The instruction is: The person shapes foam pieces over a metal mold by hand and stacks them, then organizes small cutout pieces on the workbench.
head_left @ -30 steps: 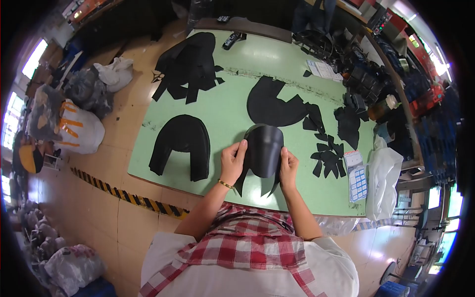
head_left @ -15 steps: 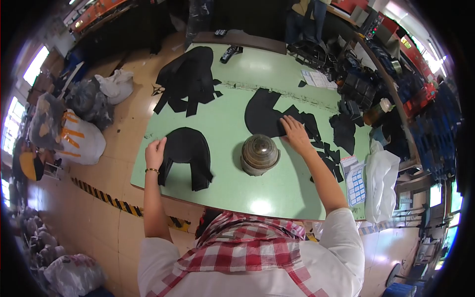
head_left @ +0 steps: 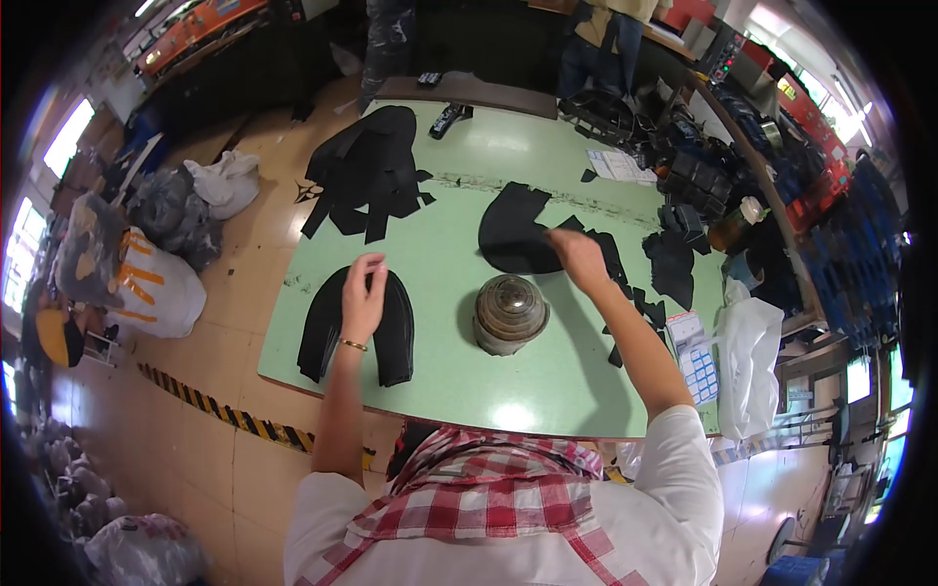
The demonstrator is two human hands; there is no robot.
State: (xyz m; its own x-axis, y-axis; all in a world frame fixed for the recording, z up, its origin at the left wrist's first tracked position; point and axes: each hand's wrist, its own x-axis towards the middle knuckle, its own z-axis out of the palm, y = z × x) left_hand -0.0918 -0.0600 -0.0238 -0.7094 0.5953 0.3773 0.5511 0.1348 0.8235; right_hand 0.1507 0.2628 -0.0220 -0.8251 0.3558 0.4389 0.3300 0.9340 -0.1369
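My left hand (head_left: 362,295) hovers over the inner edge of the arch-shaped stack of black pieces (head_left: 395,327) at the front left of the green table (head_left: 445,391). Its fingers are parted and nothing shows between them. Further right, my right hand (head_left: 581,260) has its fingers bent together at the right end of a curved black piece (head_left: 513,234); the fingertips are partly hidden. Between the two arms a dark, ringed metal dome (head_left: 510,311) stands upright on the table, with no piece over it.
Large black pieces (head_left: 369,166) lie at the back left, near a black tool (head_left: 449,119). Small black scraps (head_left: 672,264), a printed sheet (head_left: 696,359) and a white plastic bag (head_left: 750,344) are on the right. A person (head_left: 601,44) stands beyond the table.
The black piece held at the dome is gone from both hands. My left hand went to the left stack, then shifted right over it. My right hand reached the curved piece and its fingers drew together.
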